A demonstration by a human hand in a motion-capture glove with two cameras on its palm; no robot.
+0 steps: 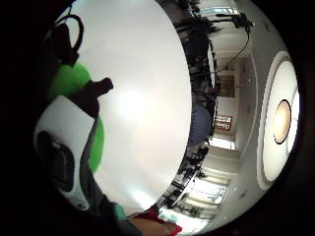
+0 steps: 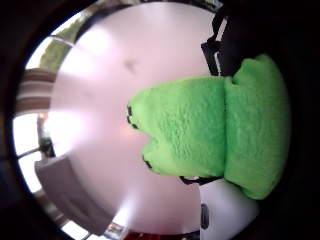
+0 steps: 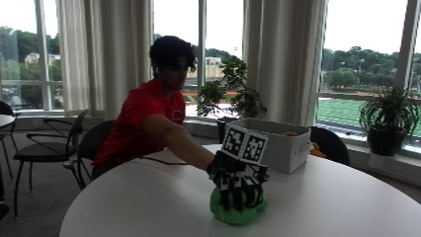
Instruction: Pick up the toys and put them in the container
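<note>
Grasping a green plush toy (image 3: 237, 211) in the gloved grip (image 3: 237, 183), fingers curling down over it, toy sitting on the white bench (image 3: 138, 197), near the grey container (image 3: 284, 146).

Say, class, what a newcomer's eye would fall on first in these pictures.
First comes the bright green plush toy on the round white table, with the gloved right hand curled over its top. Next comes the grey container just behind it, farther across the table towards the windows.
</note>
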